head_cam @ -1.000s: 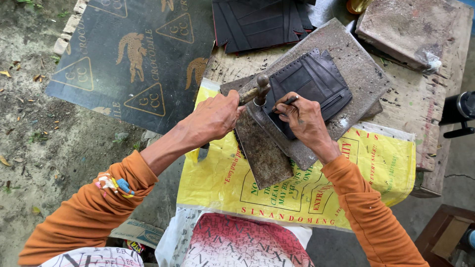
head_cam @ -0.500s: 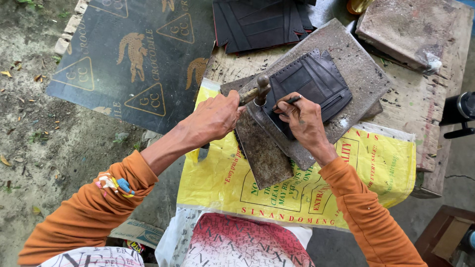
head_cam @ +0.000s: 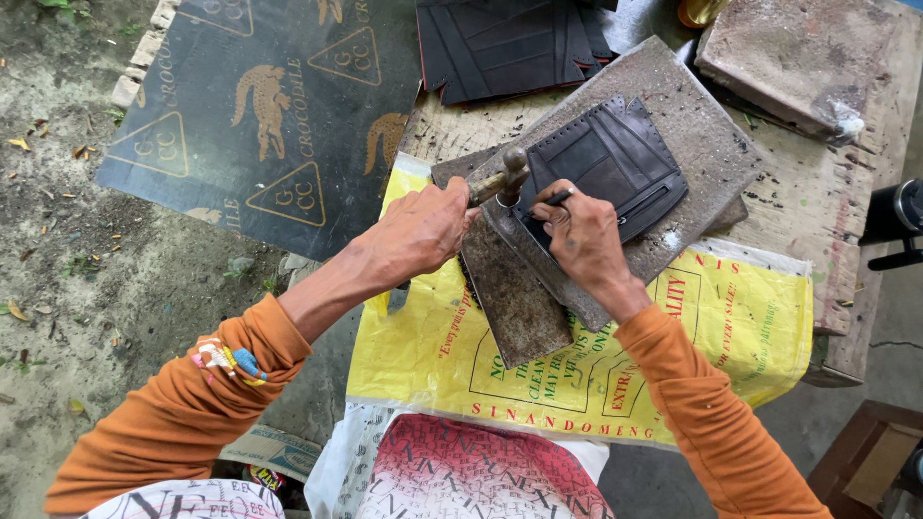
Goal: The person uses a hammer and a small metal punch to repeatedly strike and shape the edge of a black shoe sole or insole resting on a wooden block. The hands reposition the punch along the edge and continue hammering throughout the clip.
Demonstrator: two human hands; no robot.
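My left hand (head_cam: pixel 423 231) grips a small hammer (head_cam: pixel 505 178) by its handle, the metal head just above the left edge of a dark leather piece (head_cam: pixel 611 163). My right hand (head_cam: pixel 577 235) pinches a thin black punch tool (head_cam: pixel 553 200) upright on the lower left corner of that leather piece. The leather lies on a grey stone slab (head_cam: pixel 697 135), which rests over a rusty metal plate (head_cam: pixel 514 303).
A yellow printed sack (head_cam: pixel 731 336) covers the wooden bench (head_cam: pixel 846 221). More dark leather pieces (head_cam: pixel 510 43) are stacked at the back, a second stone block (head_cam: pixel 798 58) sits far right. A black printed sheet (head_cam: pixel 260 106) lies on the dirt ground to the left.
The hammer head sits a little lower and closer to the punch than before. My right hand has stayed on the leather.
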